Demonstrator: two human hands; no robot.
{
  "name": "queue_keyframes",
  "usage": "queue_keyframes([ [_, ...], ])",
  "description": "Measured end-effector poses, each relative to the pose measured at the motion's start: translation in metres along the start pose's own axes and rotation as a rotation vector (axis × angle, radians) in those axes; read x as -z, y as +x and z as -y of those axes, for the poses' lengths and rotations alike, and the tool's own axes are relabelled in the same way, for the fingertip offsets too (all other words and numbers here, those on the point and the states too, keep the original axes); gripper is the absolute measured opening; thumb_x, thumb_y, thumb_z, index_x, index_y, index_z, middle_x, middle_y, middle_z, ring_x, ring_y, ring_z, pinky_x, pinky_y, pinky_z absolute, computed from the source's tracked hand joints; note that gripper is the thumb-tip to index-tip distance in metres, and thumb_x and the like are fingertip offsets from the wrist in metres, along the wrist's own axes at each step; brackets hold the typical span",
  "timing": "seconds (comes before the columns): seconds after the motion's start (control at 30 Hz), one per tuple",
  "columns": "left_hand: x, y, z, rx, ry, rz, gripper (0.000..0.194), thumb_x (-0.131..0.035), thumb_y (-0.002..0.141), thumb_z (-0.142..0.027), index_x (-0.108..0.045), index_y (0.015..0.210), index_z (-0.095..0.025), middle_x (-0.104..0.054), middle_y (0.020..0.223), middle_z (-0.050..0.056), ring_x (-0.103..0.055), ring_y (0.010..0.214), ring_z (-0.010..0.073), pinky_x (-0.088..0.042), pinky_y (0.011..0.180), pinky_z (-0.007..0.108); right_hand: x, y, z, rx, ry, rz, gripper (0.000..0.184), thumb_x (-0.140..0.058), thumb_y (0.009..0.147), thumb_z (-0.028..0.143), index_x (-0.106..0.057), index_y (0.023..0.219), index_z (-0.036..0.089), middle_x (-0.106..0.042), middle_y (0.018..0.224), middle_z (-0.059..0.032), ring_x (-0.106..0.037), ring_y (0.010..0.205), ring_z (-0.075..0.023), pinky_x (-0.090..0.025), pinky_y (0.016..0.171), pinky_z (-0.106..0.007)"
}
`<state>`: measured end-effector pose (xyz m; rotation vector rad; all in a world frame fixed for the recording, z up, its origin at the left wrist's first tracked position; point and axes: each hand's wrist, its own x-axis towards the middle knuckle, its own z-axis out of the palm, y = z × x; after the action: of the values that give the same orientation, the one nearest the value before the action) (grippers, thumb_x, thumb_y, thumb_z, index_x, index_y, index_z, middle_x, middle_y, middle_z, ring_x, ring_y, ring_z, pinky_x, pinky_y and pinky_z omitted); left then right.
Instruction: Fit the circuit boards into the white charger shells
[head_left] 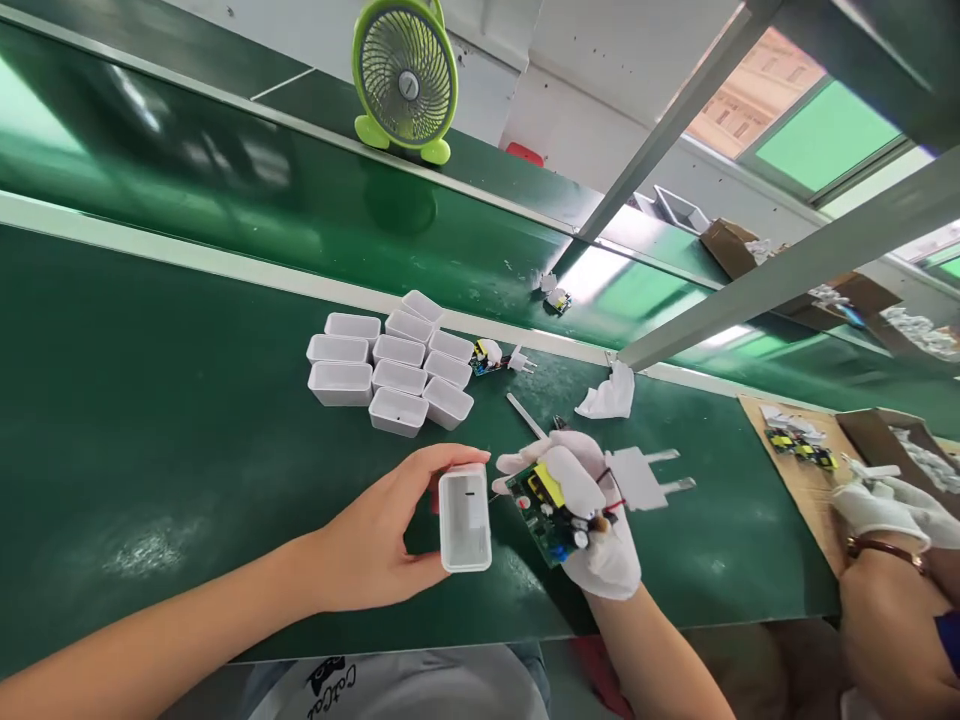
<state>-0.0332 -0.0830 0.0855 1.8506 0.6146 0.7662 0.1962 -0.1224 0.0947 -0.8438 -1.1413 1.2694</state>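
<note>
My bare left hand [375,530] grips a white plastic case [466,535] between fingers and thumb, its open end facing me. A small dark slot shows inside. Just right of it, my right hand [615,560], in a white glove, holds a green circuit board [541,512] with yellow, white and blue parts. Thin wires join the board to a white two-pin plug piece [636,478], whose flat metal pins point right. A pale flat stick [526,416] shows behind my right fingers; its lower end is hidden.
Several white cases [341,380] stand grouped on the green table [187,430]. Beside them lies another board [489,356] with a plug. Farther right are crumpled white material [611,392] and a co-worker's gloved hands [885,510] near cardboard. A green fan [407,85] stands behind.
</note>
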Motion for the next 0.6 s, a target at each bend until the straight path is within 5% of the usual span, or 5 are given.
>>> queue_keyframes([
  [0.17,0.000,0.002,0.002,-0.146,0.132,-0.101,0.065,-0.074,0.078,-0.020,-0.046,0.136,-0.029,-0.061,0.124,0.008,-0.064,0.107,0.0222,-0.058,0.076,0.025,-0.005,-0.011,0.009,0.162,-0.202,0.042,0.055,-0.078,0.083,0.047,-0.053,0.130,0.034,-0.066,0.123,-0.0091,-0.069,0.111,-0.0326,-0.062,0.089,-0.050],
  [0.4,0.007,0.006,0.000,-0.178,0.025,0.002,0.069,-0.072,0.081,-0.018,-0.044,0.143,-0.027,-0.057,0.128,0.010,-0.056,0.120,0.0250,-0.056,0.097,0.035,-0.008,-0.011,0.007,0.234,-0.296,0.072,0.053,-0.074,0.084,0.032,-0.056,0.134,0.034,-0.068,0.127,-0.0074,-0.066,0.117,-0.0305,-0.059,0.096,-0.048],
  [0.6,0.007,0.008,0.000,-0.193,0.045,0.013,0.068,-0.073,0.082,-0.020,-0.043,0.143,-0.025,-0.058,0.128,0.011,-0.057,0.119,0.0257,-0.056,0.099,0.038,0.008,-0.011,0.007,0.177,-0.415,0.196,0.063,-0.084,0.068,0.030,-0.062,0.127,0.033,-0.069,0.129,-0.0056,-0.067,0.116,-0.0347,-0.058,0.099,-0.050],
])
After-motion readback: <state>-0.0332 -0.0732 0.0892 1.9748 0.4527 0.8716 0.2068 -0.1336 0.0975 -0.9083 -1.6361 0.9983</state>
